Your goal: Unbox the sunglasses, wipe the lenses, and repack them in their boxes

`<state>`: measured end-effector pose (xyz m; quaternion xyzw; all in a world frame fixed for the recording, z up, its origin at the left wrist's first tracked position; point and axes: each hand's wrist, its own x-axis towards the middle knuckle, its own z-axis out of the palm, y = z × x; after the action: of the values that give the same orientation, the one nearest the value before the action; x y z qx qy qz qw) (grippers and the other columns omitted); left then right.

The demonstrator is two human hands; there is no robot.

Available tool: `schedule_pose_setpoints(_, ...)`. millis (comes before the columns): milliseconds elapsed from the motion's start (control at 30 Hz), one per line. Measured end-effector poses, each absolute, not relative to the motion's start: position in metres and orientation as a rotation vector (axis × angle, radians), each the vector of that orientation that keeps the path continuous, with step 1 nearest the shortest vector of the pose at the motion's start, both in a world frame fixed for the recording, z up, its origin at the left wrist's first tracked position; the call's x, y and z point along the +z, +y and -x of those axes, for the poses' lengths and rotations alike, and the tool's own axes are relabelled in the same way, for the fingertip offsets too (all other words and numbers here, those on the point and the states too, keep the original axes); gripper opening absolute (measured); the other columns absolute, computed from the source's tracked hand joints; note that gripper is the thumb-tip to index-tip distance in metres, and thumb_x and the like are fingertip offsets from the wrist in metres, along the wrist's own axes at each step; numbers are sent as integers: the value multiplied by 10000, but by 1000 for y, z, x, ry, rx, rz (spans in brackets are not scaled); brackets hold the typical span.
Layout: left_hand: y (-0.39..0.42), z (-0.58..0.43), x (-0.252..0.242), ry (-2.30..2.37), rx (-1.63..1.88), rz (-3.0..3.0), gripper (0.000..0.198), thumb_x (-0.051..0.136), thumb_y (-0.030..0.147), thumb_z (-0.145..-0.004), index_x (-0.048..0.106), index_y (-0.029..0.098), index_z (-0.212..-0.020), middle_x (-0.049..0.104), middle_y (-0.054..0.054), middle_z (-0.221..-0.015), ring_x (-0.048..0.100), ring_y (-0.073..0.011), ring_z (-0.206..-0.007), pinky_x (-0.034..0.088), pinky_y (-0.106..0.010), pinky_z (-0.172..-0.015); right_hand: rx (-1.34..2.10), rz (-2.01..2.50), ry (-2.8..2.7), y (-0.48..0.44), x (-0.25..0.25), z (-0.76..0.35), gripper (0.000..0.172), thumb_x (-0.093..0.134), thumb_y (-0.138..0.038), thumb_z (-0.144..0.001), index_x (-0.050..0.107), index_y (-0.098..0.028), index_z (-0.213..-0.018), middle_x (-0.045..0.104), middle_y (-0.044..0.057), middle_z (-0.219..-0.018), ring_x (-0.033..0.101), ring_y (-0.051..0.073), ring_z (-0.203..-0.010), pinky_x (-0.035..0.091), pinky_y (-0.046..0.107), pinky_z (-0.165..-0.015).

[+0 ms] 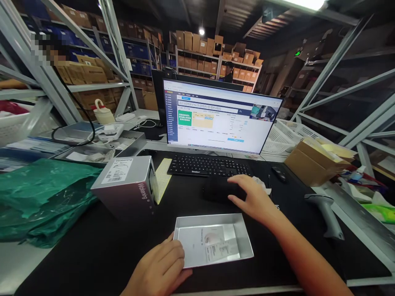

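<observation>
A shallow white box (247,234) with a printed booklet and a small clear bag (220,248) inside lies near the front of the black mat. My left hand (165,263) grips its left edge, thumb hidden below. Over the mat, my right hand (249,197) reaches toward a black object (217,188) in front of the keyboard (200,165); its thumb and fingers are spread, with nothing between them. To the left stands a closed silver-grey box (123,181) with a white label on top. A yellow sheet (164,176) lies beside it.
Behind the keyboard stands a lit monitor (216,119). On the right are a handheld scanner (327,213), a mouse (279,174) and a cardboard box (311,164). Green plastic bags (40,197) cover the left side, below a tray (132,146) of small items.
</observation>
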<state>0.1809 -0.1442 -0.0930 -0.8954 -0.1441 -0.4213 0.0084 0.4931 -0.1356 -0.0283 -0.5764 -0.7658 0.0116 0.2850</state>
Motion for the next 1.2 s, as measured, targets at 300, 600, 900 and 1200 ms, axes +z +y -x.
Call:
schedule_pose_setpoints(300,-142,-179,-90,-535,-1257,2704,180,530,195,-995,639,171,-853,666,0,-777,663,-137,-798,509,-261,-959,4,1906,-2007,-109,-63,-528,948,852,-290,-603,453,-246,-1461,601,109,-1297,583,336,-1190,498,471,-973)
schedule_pose_setpoints(600,-79,-209,-91,-807,-1046,2953,204,593,242,-956,572,188,-761,618,-15,-801,588,-175,-767,501,-301,-728,-133,1615,-1082,-131,-38,-571,1069,893,-494,-515,417,-209,-1430,581,140,-1314,569,344,-1204,484,470,-991)
schedule_pose_setpoints(900,-28,-262,-82,-1294,-1141,2974,61,659,134,-851,621,182,-844,645,-86,-956,595,-280,-996,482,-474,-942,-586,1619,-1402,-141,-58,-524,879,761,-608,-719,456,-201,-1437,628,146,-1232,622,371,-1118,528,500,-909)
schedule_pose_setpoints(1200,-92,-269,-100,-1250,-1606,3330,590,481,617,-942,562,171,-1320,655,-165,-1173,664,-279,-999,551,-424,-868,-1084,1415,-1633,-148,-94,-478,786,778,-365,-837,384,-274,-1510,721,113,-1154,718,322,-929,558,404,-697)
